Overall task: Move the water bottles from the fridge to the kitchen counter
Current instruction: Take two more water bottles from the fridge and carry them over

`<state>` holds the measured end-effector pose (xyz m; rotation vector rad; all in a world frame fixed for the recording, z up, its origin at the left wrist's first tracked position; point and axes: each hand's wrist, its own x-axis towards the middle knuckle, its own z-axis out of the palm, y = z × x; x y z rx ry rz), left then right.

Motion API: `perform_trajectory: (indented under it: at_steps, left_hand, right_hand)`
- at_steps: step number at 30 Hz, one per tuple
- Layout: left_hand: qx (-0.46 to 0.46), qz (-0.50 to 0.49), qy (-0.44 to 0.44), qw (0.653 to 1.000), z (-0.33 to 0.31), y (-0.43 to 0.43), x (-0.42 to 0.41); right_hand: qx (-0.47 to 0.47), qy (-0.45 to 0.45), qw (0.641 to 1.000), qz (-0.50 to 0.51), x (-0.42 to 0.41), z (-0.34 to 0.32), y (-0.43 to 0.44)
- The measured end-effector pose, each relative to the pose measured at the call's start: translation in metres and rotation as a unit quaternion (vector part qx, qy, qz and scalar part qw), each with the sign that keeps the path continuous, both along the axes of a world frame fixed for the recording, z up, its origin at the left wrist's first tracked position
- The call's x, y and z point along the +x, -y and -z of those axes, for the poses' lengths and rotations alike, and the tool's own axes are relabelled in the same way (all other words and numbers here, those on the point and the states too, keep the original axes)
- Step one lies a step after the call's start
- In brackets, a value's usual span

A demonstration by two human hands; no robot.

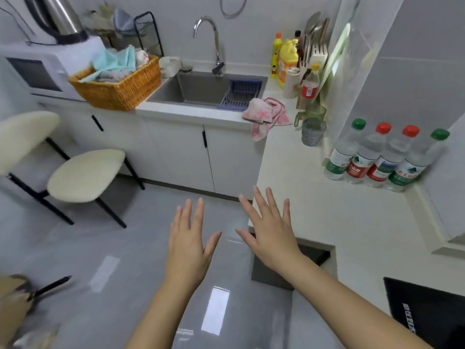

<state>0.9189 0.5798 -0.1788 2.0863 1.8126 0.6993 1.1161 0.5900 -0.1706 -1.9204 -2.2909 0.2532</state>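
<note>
Left hand (187, 245): we see it empty, fingers straight and spread, over the floor (113, 248).
Right hand (270, 235): likewise flat and empty, over the counter (314, 202) edge.
Water bottles (377, 159): we count four, upright, touching in a row on the counter against the wall (415, 84).

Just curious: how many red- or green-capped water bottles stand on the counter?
4 in a row on the counter: leftmost green, second red, third red, rightmost green. None seems hidden.

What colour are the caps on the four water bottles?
The outer caps are green and the middle caps red, clearest in the head view.
</note>
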Motion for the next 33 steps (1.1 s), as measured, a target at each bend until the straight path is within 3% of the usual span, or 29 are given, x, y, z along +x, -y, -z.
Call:
perform_trajectory:
  at_steps: [8,20,33]
  left_hand:
    - [0.020,-0.147,-0.015,0.989,-0.011,0.086,-0.141]
    - [0.064,-0.302,-0.079,0.948,-0.036,0.291,-0.379]
    - [0.061,-0.457,-0.083,0.883,-0.044,0.371,-0.526]
  right_hand:
    - [0.043,-0.008,0.988,-0.152,-0.148,-0.005,0.030]
    - [0.065,-0.049,0.942,-0.325,-0.418,-0.033,0.164]
    - [0.079,-0.042,0.872,-0.481,-0.612,-0.045,0.210]
